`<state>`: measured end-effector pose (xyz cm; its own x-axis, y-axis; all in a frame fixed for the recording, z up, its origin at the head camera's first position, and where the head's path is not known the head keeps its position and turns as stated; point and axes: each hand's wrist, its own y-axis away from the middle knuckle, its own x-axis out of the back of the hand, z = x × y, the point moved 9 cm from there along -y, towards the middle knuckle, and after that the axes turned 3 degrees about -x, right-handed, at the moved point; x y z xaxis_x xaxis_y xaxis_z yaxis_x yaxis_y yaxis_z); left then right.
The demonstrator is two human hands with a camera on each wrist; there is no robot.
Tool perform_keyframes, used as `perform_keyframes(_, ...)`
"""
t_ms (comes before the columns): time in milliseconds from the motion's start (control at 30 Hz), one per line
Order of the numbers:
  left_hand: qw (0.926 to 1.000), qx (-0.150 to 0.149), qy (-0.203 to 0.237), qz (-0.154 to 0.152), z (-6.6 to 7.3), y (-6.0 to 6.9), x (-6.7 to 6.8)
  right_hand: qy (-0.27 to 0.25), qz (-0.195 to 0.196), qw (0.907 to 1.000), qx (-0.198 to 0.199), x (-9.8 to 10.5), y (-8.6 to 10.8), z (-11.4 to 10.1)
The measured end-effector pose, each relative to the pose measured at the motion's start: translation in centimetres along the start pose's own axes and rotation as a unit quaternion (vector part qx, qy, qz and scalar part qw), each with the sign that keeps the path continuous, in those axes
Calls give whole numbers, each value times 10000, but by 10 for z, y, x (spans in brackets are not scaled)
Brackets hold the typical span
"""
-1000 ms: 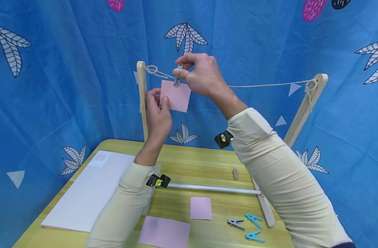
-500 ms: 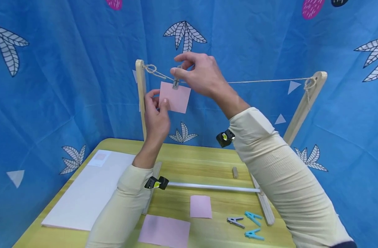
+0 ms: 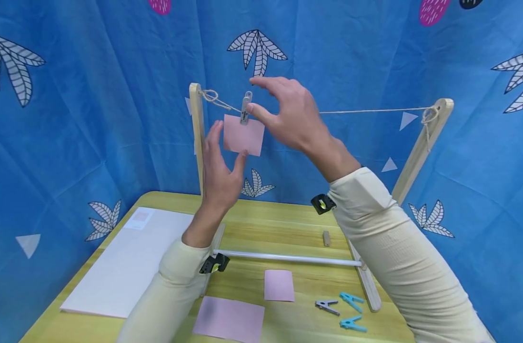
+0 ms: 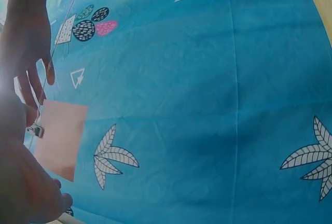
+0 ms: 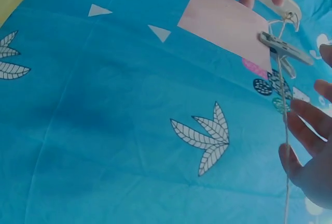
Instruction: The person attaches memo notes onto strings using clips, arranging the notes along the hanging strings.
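A small pink paper (image 3: 243,136) hangs from the string (image 3: 373,111), held there by a grey clothespin (image 3: 246,109). My right hand (image 3: 296,114) is beside the clothespin with thumb and fingers spread; the right wrist view shows them apart from the clothespin (image 5: 285,47). Around the paper's lower left side is my left hand (image 3: 222,174), its fingers straightened and its thumb near the bottom edge. Whether that thumb still touches the paper I cannot tell. In the left wrist view the pink paper (image 4: 62,140) hangs just past the left hand.
Wooden posts (image 3: 197,138) carry the string, joined low down by a metal rod (image 3: 287,257). On the table lie a larger pink sheet (image 3: 230,318), a small pink square (image 3: 279,285), a grey clothespin (image 3: 327,307), blue clothespins (image 3: 353,324) and a white board (image 3: 128,262) at left.
My right hand has let go of the clothespin and drawn slightly right, its fingers spreading. My left hand has loosened from the paper, its fingers straightening. The clipped paper stays on the string.
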<state>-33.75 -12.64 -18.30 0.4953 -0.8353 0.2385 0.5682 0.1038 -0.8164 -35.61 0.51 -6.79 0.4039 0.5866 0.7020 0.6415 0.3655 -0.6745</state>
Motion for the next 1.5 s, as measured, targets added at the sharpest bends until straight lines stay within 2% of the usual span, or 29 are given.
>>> perform_keyframes(200, 9993, -266, -204, -164, 6, 8, 0, 212, 264, 9987, 374, 7, 21, 1)
perform_keyframes(500, 9970, -691, -329, -143, 16, 19, 3, 242, 512, 9968, 568, 8, 59, 13)
perform_keyframes(700, 9944, -940, -442, -194, 19, 34, 2, 287, 723, 9949, 646, 8, 89, 20)
perform_keyframes(833, 9923, -1070, -568, -263, 19, 44, 1, 250, 722, 9953, 593, 6, 107, 26)
perform_keyframes(1200, 9910, -879, -804, -605, 5, 74, -8, 166, 437, 9987, 215, -11, 151, 56)
perform_keyframes(1500, 9912, -292, -782, -1024, -19, 103, -20, -76, 246, 9995, -196, -34, 190, 85)
